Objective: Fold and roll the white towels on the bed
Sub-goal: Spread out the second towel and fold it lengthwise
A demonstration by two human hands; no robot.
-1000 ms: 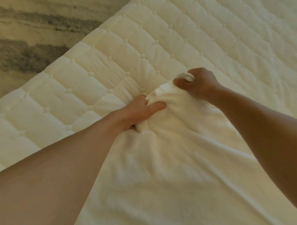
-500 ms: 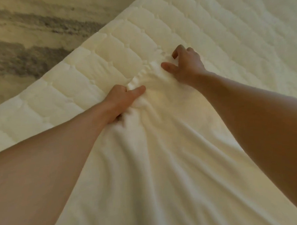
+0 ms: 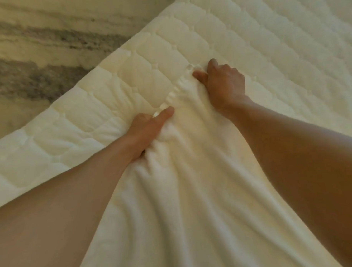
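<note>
A white towel (image 3: 193,192) lies stretched away from me on the quilted bed (image 3: 267,40), creased lengthwise and bunched at its far edge. My left hand (image 3: 149,128) pinches the near-left part of that far edge, thumb on top. My right hand (image 3: 225,81) grips the far-right end of the same edge, fingers curled into the cloth. The gathered hem runs between the two hands. Both forearms reach over the towel and hide its sides.
The bed's edge (image 3: 89,76) runs diagonally from lower left to upper right, close to my left hand. Beyond it is a grey-and-beige marbled floor (image 3: 38,48). Quilted mattress surface spreads to the right and far side.
Both hands have carried the towel's far edge farther away across the bed and moved apart along it. The towel has been drawn out longer, with lengthwise creases.
</note>
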